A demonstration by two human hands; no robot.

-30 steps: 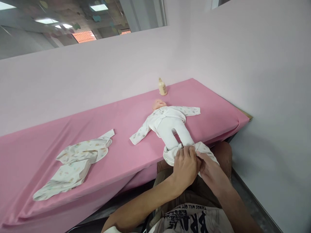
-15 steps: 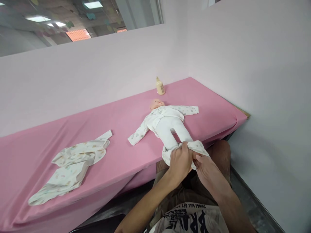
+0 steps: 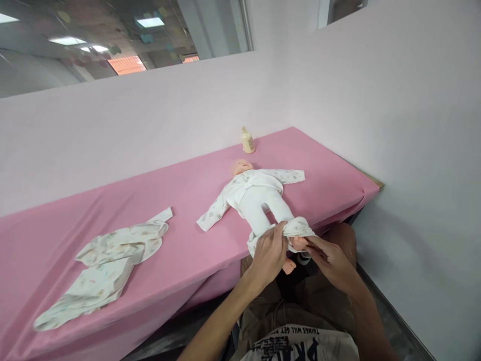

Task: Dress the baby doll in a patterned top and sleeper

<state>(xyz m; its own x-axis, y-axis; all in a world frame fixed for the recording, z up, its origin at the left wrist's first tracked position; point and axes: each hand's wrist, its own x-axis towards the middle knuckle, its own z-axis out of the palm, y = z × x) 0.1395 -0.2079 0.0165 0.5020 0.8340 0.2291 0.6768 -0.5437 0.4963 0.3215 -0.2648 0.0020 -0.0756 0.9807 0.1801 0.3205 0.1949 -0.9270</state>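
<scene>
A baby doll (image 3: 241, 166) lies on its back on the pink-covered table, head away from me, in a white patterned top (image 3: 240, 190) with its sleeves spread. White fabric covers its legs, and white patterned trousers (image 3: 298, 226) are bunched around the lower legs at the table edge. Both bare doll feet show, one foot (image 3: 299, 243) by my right fingers and the other foot (image 3: 288, 265) lower down. My left hand (image 3: 269, 254) is closed on the bunched trousers between the legs. My right hand (image 3: 333, 261) pinches the trouser edge beside the nearer-right foot.
A cream pump bottle (image 3: 248, 142) stands behind the doll's head near the wall. A patterned baby garment (image 3: 108, 268) lies spread at left on the pink cloth (image 3: 203, 200). White walls (image 3: 413, 125) close off the back and right. My knees are under the table edge.
Both doll feet have come into view out of the trouser legs. My right hand has shifted right to the trouser edge; my left hand has moved slightly left, still gripping the fabric.
</scene>
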